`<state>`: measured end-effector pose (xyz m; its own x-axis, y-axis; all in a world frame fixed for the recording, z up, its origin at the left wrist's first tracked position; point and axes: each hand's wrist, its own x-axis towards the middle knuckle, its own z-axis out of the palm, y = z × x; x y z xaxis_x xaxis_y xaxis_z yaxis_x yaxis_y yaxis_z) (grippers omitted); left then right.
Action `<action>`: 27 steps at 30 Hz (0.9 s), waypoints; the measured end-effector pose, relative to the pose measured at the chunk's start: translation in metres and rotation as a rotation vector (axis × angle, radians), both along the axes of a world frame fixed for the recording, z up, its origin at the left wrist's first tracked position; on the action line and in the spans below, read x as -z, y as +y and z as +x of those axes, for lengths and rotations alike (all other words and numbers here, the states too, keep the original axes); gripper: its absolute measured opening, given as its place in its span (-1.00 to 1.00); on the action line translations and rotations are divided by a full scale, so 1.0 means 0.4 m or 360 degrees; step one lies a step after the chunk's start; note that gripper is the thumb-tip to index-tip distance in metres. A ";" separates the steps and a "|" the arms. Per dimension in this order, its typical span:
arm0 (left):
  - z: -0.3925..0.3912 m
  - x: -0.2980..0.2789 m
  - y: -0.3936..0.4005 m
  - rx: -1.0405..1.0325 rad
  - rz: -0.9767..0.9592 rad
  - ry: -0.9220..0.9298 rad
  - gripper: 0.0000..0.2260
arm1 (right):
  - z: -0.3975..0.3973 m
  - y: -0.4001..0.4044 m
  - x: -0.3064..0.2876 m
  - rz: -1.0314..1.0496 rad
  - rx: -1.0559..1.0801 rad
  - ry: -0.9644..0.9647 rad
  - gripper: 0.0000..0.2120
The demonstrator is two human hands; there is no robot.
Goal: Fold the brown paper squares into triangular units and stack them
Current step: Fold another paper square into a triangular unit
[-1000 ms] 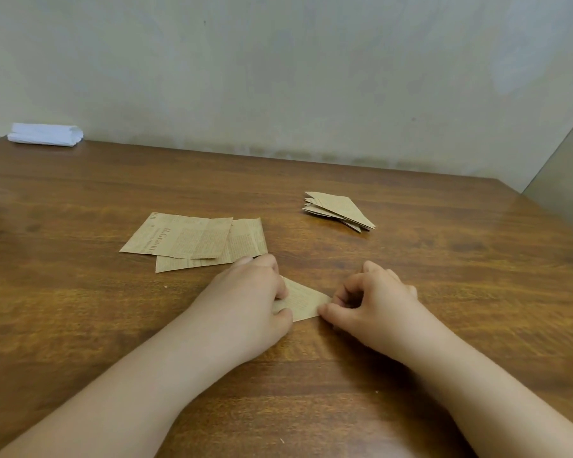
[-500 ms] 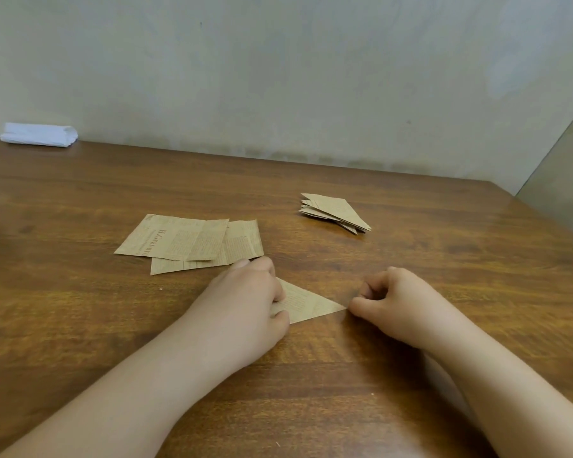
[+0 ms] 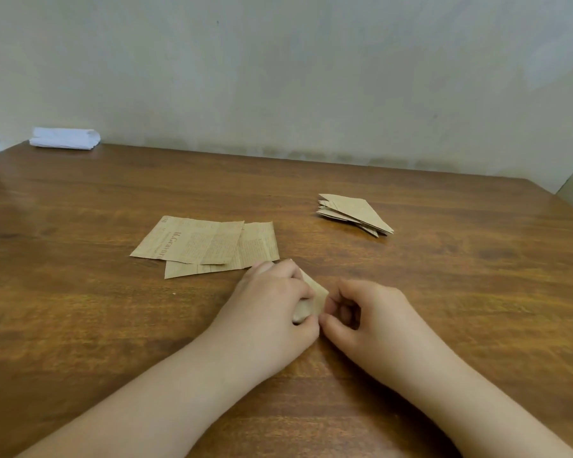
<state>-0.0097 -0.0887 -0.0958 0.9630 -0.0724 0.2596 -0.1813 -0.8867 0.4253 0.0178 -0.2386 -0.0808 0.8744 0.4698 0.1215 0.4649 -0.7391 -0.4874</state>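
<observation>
A: Where's the paper piece [image 3: 313,300] now?
B: On the worktop [image 3: 444,292], between both hands. The left hand [image 3: 272,305] covers most of it, its grip curled on the near edge.
A: And the right hand [image 3: 361,312]?
B: It was apart half a second ago; now it has closed in, fingertips pinching the paper's right tip, which looks folded shorter.
A: The stack of triangles [image 3: 354,213]?
B: Unmoved, like the flat sheets [image 3: 205,247].

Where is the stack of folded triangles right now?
In the head view, the stack of folded triangles lies on the table, right of centre, beyond the right hand and right of the flat brown sheets.
</observation>
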 end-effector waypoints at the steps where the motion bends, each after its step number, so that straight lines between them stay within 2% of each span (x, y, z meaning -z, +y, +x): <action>1: -0.002 0.000 -0.002 -0.0008 0.0022 0.0004 -0.69 | 0.000 -0.001 0.002 0.0005 -0.0005 0.0006 -0.88; 5: -0.018 0.000 -0.007 -0.0112 0.0056 0.0030 -0.81 | -0.001 0.001 0.012 0.0033 0.0009 -0.0030 -0.82; 14: -0.025 -0.020 0.009 -0.0414 0.0113 0.0255 -0.80 | -0.005 -0.002 0.020 0.0025 0.0040 -0.0043 -0.87; 21: -0.020 -0.060 0.056 -0.0408 0.0102 0.0618 -0.81 | -0.002 -0.006 0.023 0.0033 0.0041 -0.0042 -0.89; 27: -0.017 -0.071 0.093 -0.0370 -0.0106 0.0756 -0.88 | -0.002 -0.007 0.022 0.0042 0.0032 -0.0034 -0.88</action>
<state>-0.0167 -0.0516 -0.0676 0.9643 0.1585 -0.2122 0.2428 -0.8490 0.4693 0.0170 -0.2413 -0.0897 0.8807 0.4485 0.1523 0.4604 -0.7353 -0.4973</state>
